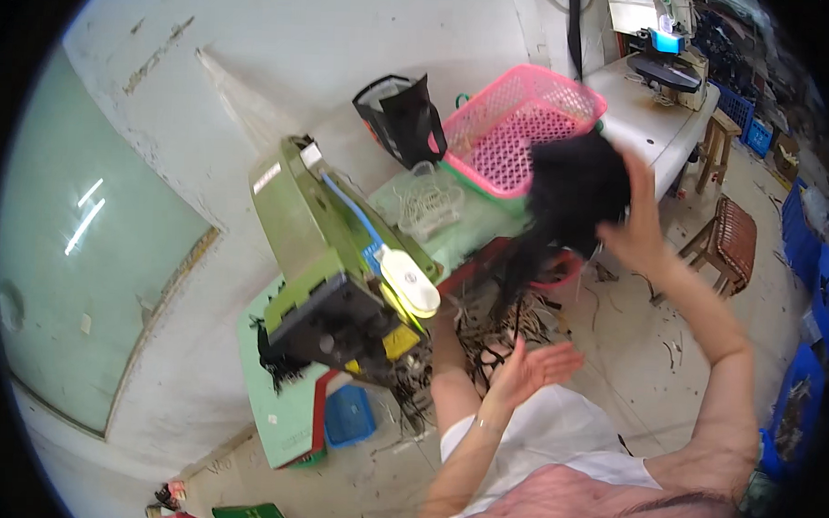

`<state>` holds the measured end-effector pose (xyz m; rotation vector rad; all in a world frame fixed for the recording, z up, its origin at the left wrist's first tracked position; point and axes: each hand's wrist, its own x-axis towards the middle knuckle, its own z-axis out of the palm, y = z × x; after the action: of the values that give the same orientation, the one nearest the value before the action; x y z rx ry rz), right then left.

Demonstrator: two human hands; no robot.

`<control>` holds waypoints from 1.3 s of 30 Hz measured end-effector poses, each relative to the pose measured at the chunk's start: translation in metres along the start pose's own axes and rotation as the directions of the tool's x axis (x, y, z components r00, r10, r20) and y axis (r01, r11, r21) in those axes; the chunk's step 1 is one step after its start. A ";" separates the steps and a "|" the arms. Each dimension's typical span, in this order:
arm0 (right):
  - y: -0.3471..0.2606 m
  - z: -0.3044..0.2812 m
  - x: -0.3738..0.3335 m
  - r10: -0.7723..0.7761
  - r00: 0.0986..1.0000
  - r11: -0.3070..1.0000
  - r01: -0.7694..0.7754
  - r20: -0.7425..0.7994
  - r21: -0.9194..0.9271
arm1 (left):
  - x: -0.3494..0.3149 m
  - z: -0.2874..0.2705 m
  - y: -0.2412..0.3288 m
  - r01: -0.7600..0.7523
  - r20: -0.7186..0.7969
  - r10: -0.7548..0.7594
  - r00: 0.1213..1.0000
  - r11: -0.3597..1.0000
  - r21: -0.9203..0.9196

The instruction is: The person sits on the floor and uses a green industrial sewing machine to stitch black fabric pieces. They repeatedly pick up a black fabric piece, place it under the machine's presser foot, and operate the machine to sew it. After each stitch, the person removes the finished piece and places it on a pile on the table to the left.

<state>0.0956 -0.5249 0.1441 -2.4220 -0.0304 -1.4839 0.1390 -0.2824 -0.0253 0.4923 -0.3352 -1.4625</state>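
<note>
Currently gripping a blurred, stringy black bundle [577,192] in the right hand [642,221], blocking part of the pink lattice basket [559,89] behind; holding the left hand [531,373] open above the lap [554,433]. Beside a green sewing machine [311,223], with a black bag [396,121] and pale cord in see-through plastic [430,203] between machine and basket.

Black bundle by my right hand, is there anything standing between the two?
Nothing visible does. The right hand is at the right edge of the black bundle, though blur hides whether they touch. The pink basket sits partly behind the bundle, not between.
</note>
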 end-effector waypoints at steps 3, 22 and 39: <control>-0.028 0.015 -0.099 -0.193 0.978 0.938 0.161 0.076 0.307 | 0.020 0.004 -0.005 -0.106 0.118 0.114 0.987 0.992 -0.070; -0.137 0.069 -0.280 -0.380 0.554 0.716 -0.331 0.741 0.615 | -0.150 -0.191 -0.040 0.470 -0.572 0.312 0.758 0.346 0.812; -0.121 0.057 -0.285 0.368 0.235 0.065 -0.972 0.900 0.227 | -0.131 -0.030 -0.094 0.556 -0.204 0.841 0.501 -0.132 0.821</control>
<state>-0.0088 -0.3557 -0.0997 -1.4456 0.3261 0.0733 0.0615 -0.1525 -0.0881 2.3713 -0.6609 0.0665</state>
